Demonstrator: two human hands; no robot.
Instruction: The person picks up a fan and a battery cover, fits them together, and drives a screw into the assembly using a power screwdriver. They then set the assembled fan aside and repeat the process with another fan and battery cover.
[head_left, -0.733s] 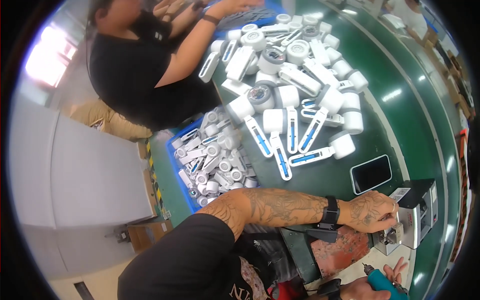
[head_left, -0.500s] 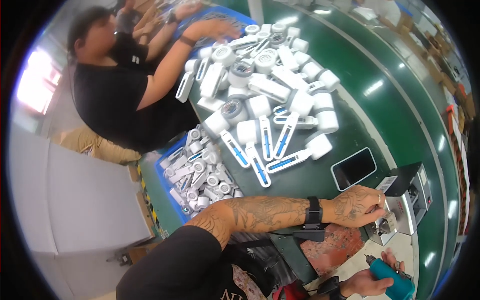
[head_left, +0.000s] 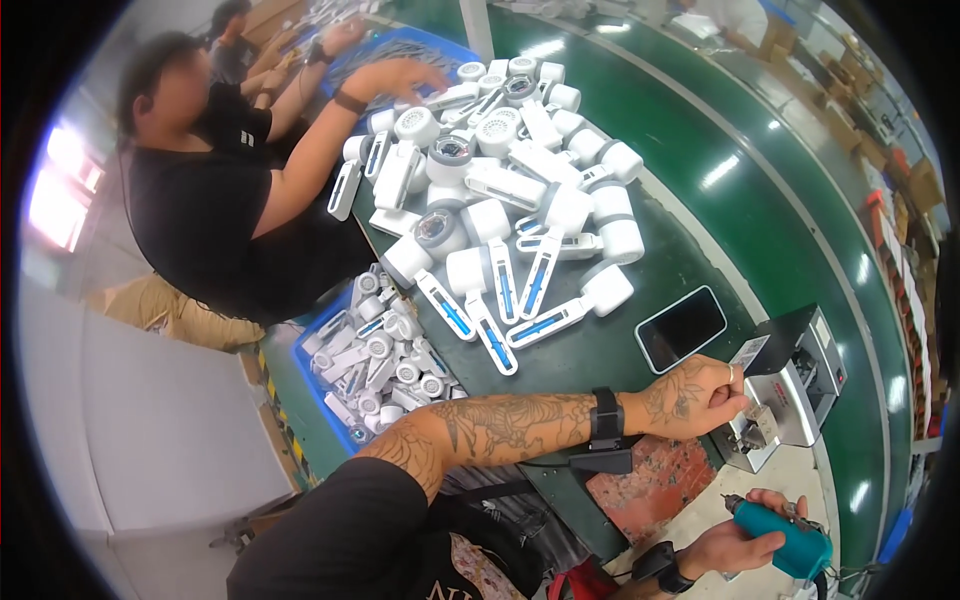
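My left hand (head_left: 695, 395) is at the right, its fingers curled together just over the front of a small silver and black machine (head_left: 796, 408) that looks like a screw feeder. Whatever is between those fingertips is hidden. Lower down, my right hand (head_left: 735, 550) is wrapped around a teal electric screwdriver (head_left: 784, 541), its dark tip pointing up and left toward the machine. Past my left forearm, white handheld fans (head_left: 497, 135) lie in a large heap, several of them showing blue strips in their open handles.
A phone (head_left: 682, 330) lies on the green table beyond my left wrist. Below that wrist is a worn red board (head_left: 652, 490). A blue crate (head_left: 312, 362) full of white parts stands left of the table. Another person (head_left: 215, 190) works at the far left, an arm over the heap.
The whole view has shifted, so the table things sit slightly further left. My left fingers stay by the machine, more curled in now. The screwdriver remains in my right hand.
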